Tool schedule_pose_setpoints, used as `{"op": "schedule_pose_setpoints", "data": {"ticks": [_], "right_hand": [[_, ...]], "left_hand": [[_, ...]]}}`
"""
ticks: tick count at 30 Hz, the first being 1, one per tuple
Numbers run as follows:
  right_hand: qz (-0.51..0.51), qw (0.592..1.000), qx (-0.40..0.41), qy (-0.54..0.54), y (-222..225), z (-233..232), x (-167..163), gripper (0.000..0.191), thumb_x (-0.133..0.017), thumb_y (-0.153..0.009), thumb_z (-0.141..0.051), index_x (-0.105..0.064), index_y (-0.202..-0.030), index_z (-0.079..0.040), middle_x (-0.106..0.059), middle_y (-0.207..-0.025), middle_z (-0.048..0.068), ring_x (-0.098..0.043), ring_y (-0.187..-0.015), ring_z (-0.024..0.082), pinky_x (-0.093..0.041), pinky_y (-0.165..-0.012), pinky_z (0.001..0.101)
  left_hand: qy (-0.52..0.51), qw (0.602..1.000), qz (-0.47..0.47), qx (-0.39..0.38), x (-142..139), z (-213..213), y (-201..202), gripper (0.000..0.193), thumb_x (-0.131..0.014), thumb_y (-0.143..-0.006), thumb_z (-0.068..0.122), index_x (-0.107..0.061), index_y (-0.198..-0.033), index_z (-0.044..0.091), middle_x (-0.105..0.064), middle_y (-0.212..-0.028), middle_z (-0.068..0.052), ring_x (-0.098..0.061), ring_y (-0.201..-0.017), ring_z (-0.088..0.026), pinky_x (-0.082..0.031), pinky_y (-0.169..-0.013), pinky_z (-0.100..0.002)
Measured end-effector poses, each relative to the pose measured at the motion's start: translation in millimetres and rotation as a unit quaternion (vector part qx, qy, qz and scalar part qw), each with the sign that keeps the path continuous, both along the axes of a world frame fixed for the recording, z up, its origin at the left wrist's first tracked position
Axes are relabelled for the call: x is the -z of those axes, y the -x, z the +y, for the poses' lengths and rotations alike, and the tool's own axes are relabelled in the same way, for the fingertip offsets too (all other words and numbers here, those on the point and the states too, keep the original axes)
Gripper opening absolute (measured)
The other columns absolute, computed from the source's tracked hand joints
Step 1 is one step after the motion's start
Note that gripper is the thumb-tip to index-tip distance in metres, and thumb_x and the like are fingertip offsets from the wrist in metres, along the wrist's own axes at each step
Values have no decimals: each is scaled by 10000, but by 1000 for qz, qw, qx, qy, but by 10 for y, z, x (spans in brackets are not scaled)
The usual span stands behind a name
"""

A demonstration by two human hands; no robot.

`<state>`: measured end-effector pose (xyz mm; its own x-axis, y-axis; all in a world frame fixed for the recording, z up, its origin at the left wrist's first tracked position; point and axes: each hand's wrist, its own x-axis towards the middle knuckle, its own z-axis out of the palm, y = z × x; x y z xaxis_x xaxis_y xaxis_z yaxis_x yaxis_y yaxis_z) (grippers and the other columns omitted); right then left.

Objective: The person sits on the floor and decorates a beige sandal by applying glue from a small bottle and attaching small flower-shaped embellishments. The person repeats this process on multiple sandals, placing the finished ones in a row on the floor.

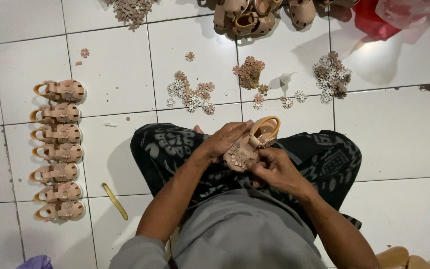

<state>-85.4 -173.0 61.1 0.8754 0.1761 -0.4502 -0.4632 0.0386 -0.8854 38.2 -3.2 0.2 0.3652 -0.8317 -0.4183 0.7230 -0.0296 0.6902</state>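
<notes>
Left hand [223,141] curled over small pink sandal [249,145], right hand [274,167] gripping its underside

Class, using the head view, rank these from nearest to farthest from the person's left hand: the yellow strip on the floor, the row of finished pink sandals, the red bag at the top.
1. Yellow strip, on the tile floor to the lower left of the left hand.
2. Row of finished pink sandals, far left.
3. Red bag, top right corner.

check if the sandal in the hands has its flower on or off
On: a flower cluster sits on the toe of the sandal, held between left hand and right hand.
</notes>
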Motion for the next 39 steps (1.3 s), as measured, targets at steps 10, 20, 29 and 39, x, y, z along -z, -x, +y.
{"op": "schedule_pose_setpoints", "data": {"ticks": [10,20,29,39], "right_hand": [[32,999,-7,4,-10,-49,69,249,-744,-928,-188,-744,-968,59,-687,-661,57,-660,-518,82,-529,-441,225],[-7,999,22,41,-51,43,188,213,-752,-909,-144,-756,-988,53,-730,-724,70,-657,-554,103,-531,-472,239],[-280,909,162,261,30,226,-59,405,-774,-901,-49,-669,-1292,-30,-641,-1261,106,-710,-883,126,-614,-721,242],[-335,870,146,331,-33,281,77,308,-820,-904,-70,-738,-1193,-138,-675,-1146,69,-709,-874,138,-594,-707,240]], "left_hand": [[32,999,23,-12,6,-15,-33,504,-477,-1123,418,-624,-1233,-51,-712,-1030,-83,-697,-800,-91,-625,-692,-244],[9,998,61,7,97,80,-7,623,-385,-1106,511,-597,-1284,-47,-723,-1061,-121,-733,-848,-130,-646,-729,-266],[69,977,150,-134,83,158,50,629,-374,-1064,542,-564,-1348,14,-720,-1097,-146,-759,-937,-198,-661,-791,-334],[97,970,144,-168,165,140,89,575,-374,-1113,529,-568,-1355,44,-706,-1153,-120,-731,-974,-192,-651,-812,-337]]}}
